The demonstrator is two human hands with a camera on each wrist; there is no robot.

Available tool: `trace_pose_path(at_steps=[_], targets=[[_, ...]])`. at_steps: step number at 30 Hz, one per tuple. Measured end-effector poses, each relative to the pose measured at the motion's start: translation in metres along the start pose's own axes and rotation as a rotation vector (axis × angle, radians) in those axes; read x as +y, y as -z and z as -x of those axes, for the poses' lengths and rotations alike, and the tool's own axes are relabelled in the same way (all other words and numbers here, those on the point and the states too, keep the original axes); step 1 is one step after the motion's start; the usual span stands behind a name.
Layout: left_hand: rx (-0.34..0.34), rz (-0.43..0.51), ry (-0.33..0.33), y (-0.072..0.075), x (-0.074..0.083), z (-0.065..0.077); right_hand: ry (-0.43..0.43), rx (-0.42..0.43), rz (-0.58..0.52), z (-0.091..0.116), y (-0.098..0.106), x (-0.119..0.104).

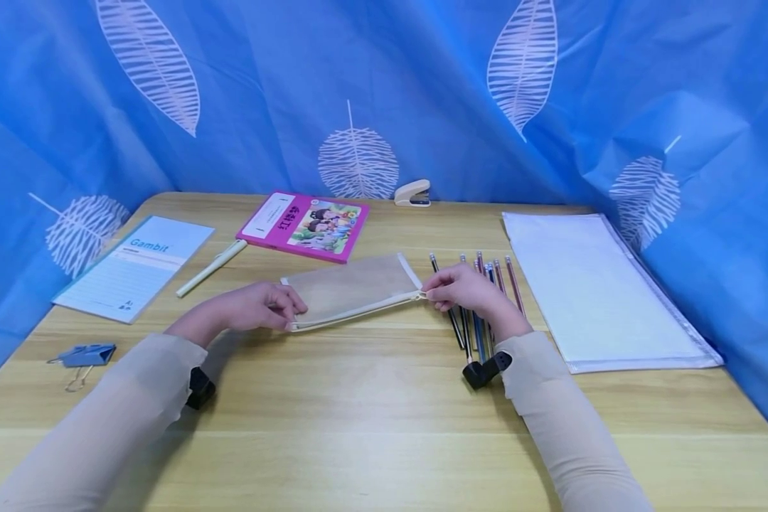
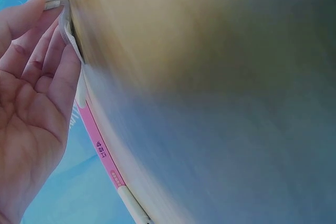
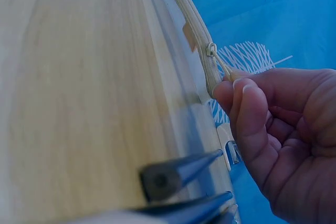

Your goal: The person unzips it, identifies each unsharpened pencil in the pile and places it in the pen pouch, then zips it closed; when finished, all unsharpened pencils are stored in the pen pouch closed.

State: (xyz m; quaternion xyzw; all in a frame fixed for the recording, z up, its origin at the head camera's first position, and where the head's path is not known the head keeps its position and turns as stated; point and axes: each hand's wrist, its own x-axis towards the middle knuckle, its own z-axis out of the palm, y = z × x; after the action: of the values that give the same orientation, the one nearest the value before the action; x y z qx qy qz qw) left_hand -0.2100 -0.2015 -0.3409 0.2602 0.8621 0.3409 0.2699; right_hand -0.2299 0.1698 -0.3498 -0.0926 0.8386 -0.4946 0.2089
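Note:
A translucent zip pouch with a cream zipper along its near edge lies between the two hands. My left hand pinches its near left corner between thumb and fingers; the left wrist view shows the zipper's end there. At the right end my right hand pinches the zipper's pull cord, with fingertips against the end of the zipper. The metal slider sits close to that end. Several pencils lie on the table beneath the right hand, partly hidden by it.
Behind the pouch are a pink picture-covered book and a white stapler. To the left lie a pale green pen, a Gambit notebook and a blue binder clip. A large white zip folder is at the right.

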Motion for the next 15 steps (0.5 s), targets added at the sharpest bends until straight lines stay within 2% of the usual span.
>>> trace_pose_path(at_steps=[15], targets=[[-0.002, -0.009, 0.000, 0.000, 0.001, -0.001, -0.009, 0.036, 0.026, 0.005, 0.012, 0.004]])
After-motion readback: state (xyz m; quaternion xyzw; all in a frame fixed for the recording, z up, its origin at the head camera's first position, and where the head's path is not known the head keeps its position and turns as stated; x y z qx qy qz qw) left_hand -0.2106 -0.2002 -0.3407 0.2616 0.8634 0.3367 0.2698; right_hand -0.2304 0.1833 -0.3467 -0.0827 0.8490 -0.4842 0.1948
